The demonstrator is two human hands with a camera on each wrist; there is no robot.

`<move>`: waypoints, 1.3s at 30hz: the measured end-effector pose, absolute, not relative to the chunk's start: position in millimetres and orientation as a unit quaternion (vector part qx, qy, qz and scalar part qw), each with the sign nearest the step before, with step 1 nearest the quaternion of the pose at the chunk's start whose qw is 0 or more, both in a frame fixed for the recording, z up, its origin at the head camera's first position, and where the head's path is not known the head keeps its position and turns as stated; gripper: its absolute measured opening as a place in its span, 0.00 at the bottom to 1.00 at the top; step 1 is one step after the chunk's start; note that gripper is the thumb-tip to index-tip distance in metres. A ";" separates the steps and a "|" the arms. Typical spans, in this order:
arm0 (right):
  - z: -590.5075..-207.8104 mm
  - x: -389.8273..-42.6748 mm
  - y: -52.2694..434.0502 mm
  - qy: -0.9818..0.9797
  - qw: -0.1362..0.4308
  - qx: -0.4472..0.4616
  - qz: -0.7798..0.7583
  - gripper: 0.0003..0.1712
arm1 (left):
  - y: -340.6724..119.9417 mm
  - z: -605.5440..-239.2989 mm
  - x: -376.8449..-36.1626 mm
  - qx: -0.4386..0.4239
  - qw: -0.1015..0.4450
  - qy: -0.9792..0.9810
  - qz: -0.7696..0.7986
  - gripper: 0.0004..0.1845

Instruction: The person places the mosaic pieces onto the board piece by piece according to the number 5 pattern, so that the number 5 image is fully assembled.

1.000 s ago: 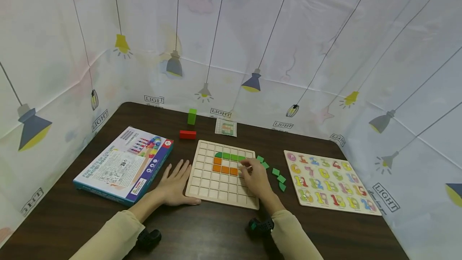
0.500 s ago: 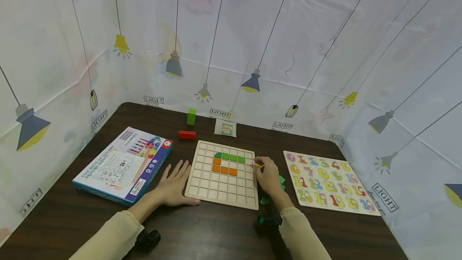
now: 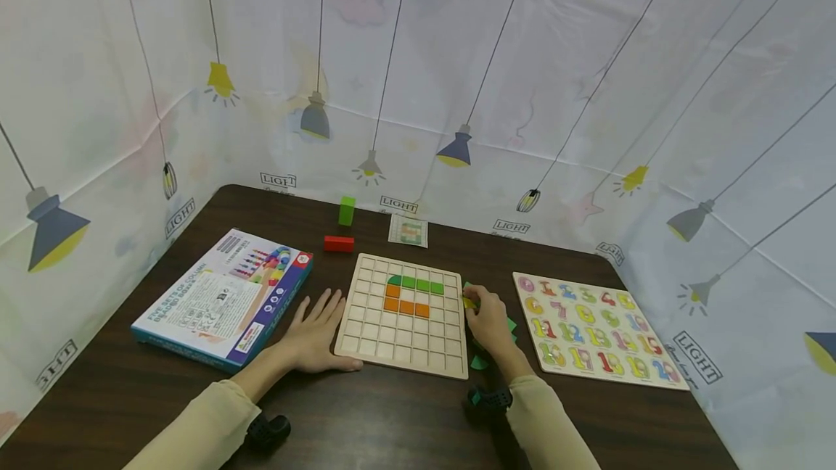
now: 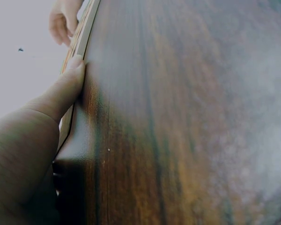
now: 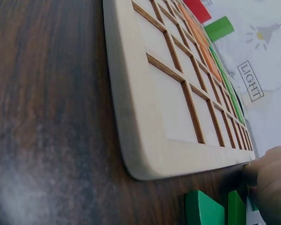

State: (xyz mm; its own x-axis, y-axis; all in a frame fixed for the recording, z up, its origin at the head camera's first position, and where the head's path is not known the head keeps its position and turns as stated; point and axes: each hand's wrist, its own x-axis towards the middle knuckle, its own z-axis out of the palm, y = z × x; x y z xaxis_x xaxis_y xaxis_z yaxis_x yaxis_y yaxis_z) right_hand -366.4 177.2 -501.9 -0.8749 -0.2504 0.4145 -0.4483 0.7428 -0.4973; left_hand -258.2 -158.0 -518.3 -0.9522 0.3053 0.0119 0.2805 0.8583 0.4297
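Note:
A wooden grid board lies on the dark table, with a row of green tiles above a row of orange tiles. My left hand rests flat on the table, its thumb against the board's left edge. Just off the board's right edge, my right hand pinches a small yellow-green tile with curled fingers. Loose green tiles lie under and around that hand. The right wrist view shows the board's corner, green tiles and a fingertip.
A colourful toy box lies left of the board and a number puzzle to the right. Behind the board stand a red block, a green block and a pattern card. Printed cloth walls enclose the table.
My right hand left the green row on the board and moved right to the loose tiles, where it now pinches one. The left hand stayed put.

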 end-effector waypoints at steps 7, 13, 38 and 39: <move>-504.0 -366.9 181.1 -0.916 0.171 0.193 0.307 0.17 | -157.7 -518.7 -257.9 0.153 0.022 0.961 0.228 0.66; -506.2 -365.9 184.7 -0.916 0.176 0.199 0.300 0.17 | -158.2 -513.1 -255.7 0.160 0.025 0.958 0.236 0.66; -499.3 -351.0 149.3 -0.889 0.136 0.265 0.348 0.19 | -157.6 -519.7 -258.4 0.150 0.025 0.964 0.218 0.67; -499.6 -350.6 148.1 -0.887 0.135 0.271 0.348 0.19 | -157.9 -519.7 -258.3 0.150 0.025 0.964 0.217 0.66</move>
